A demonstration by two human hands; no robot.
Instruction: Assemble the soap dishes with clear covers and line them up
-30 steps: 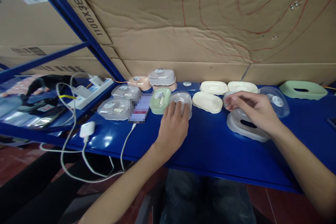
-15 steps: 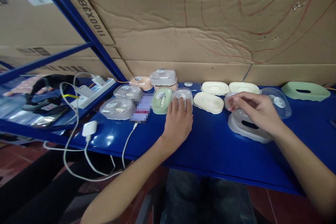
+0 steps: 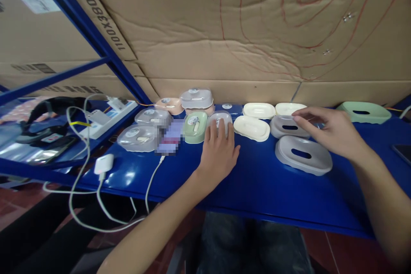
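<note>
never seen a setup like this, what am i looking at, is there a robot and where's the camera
There's no robot here: these are a person's two bare hands, seen by a camera worn on the head, looking forward and down. The blue table stands before a cardboard sheet. The left hand rests on a grey box with a clear lid, beside a green box. The right hand is by the rear of two grey slotted pieces; I can't tell whether it holds anything. Between the hands lie cream trays, and a green slotted piece sits further right. White cables and a power strip are on the left.
</note>
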